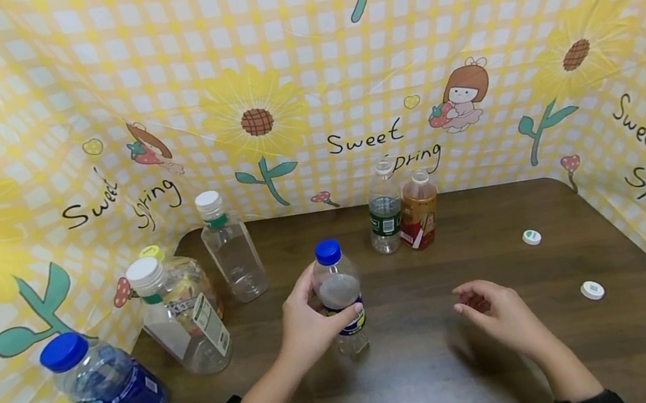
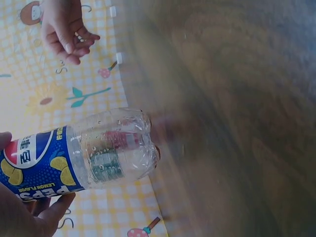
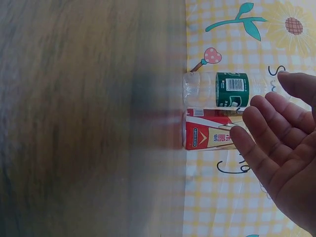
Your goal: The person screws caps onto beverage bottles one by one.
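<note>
My left hand [image 1: 306, 324] grips a clear plastic Pepsi bottle [image 1: 339, 292] around its middle, thumb across the front. The bottle is upright and wears a blue cap [image 1: 327, 251]. In the left wrist view its blue label [image 2: 59, 163] shows lemons and the words "lemon flavor"; clear droplets dot the lower wall. To the right, over the table, my right hand [image 1: 502, 315] holds nothing, its fingers loosely bent. The right wrist view shows that hand's palm [image 3: 291, 163] and spread fingers, overlapping two bottles farther back.
Two uncapped bottles, one green-labelled [image 1: 385, 216] and one red-labelled [image 1: 419, 214], stand at the back. Two white caps [image 1: 531, 237] lie on the right. Along the left stand a blue-capped bottle [image 1: 113, 390], two white-capped clear bottles [image 1: 237, 261] and a yellow-capped one [image 1: 197, 271]. Checked cloth [image 1: 298, 43] encloses the table.
</note>
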The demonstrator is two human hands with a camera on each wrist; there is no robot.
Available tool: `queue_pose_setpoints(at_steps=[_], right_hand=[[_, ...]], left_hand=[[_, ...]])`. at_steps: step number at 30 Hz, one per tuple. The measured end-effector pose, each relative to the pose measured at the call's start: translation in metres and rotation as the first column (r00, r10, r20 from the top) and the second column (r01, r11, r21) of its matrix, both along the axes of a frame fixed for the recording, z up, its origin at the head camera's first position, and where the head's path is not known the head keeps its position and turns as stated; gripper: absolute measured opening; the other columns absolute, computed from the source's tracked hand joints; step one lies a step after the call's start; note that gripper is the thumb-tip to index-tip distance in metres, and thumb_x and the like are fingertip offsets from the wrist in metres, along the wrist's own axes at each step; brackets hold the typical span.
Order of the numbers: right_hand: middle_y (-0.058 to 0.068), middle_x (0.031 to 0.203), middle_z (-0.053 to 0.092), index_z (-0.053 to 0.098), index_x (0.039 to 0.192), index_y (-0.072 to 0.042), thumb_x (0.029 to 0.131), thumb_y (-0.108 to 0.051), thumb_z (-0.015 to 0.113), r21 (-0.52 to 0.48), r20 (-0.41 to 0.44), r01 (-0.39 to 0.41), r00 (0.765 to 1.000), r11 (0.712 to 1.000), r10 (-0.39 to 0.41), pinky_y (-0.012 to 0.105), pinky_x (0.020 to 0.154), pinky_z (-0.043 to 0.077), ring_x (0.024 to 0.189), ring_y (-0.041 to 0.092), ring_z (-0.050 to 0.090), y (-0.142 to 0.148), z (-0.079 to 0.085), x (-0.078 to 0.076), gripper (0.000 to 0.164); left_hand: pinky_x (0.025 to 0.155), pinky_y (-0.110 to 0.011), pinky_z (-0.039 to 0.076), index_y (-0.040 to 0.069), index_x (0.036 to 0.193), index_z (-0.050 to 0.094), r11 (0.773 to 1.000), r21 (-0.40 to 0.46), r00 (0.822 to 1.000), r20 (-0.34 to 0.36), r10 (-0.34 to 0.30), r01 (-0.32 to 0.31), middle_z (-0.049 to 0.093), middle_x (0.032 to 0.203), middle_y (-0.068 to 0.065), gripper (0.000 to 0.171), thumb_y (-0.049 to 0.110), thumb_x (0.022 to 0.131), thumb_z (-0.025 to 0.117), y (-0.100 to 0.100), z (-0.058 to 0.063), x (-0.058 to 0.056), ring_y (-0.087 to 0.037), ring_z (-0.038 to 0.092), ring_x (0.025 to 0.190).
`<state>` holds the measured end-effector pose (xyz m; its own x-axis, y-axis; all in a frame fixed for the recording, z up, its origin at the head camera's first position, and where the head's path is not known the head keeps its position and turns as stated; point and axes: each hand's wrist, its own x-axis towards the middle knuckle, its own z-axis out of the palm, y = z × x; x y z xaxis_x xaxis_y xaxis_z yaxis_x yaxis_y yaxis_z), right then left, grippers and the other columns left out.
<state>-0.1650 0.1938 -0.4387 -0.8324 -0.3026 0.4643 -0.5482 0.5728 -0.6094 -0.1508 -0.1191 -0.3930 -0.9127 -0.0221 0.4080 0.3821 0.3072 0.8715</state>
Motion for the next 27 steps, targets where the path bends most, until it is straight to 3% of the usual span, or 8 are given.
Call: queue_pose_setpoints(at_steps=[11,17,23,27], right_hand=[[-0.004,0.084,0.063,0.068,0.099,0.002,0.083,0.001,0.073,0.009,-0.008,0.002,1.0,1.0,-0.002,0.027,0.062,0.054,0.074,0.004,0.058,0.003,0.001,0.001,0.017],[-0.004,0.084,0.063,0.068,0.099,0.001,0.082,0.002,0.074,0.01,-0.02,0.002,1.0,1.0,-0.002,0.027,0.062,0.053,0.074,0.004,0.058,0.003,0.0,0.001,0.017],[-0.004,0.084,0.063,0.068,0.098,0.0,0.083,0.001,0.074,0.009,-0.008,0.002,1.0,1.0,-0.002,0.027,0.063,0.053,0.074,0.004,0.058,0.004,0.0,0.001,0.016],[-0.005,0.085,0.063,0.068,0.099,0.0,0.083,0.0,0.073,0.008,-0.002,0.001,1.0,1.0,-0.001,0.027,0.063,0.053,0.075,0.005,0.058,0.005,0.0,0.002,0.016]], left_hand=[[0.086,-0.04,0.054,0.009,0.135,0.054,0.995,0.027,0.995,-0.02,0.094,-0.094,0.066,0.116,-0.01,0.077,0.008,0.067,0.09,-0.02,0.009,-0.009,-0.023,0.064,0.102],[0.086,-0.04,0.054,0.007,0.137,0.051,0.984,0.049,0.985,0.011,0.172,-0.173,0.065,0.113,-0.015,0.079,0.004,0.068,0.088,-0.036,0.013,-0.017,-0.026,0.064,0.102],[0.084,-0.037,0.053,0.011,0.139,0.049,0.957,0.067,0.958,0.067,0.28,-0.284,0.063,0.111,-0.012,0.079,0.005,0.07,0.087,-0.053,0.012,-0.026,-0.024,0.063,0.101],[0.084,-0.04,0.052,0.012,0.141,0.048,0.925,0.028,0.923,0.071,0.377,-0.38,0.062,0.111,-0.013,0.08,0.008,0.071,0.087,-0.062,0.009,-0.032,-0.027,0.062,0.102]])
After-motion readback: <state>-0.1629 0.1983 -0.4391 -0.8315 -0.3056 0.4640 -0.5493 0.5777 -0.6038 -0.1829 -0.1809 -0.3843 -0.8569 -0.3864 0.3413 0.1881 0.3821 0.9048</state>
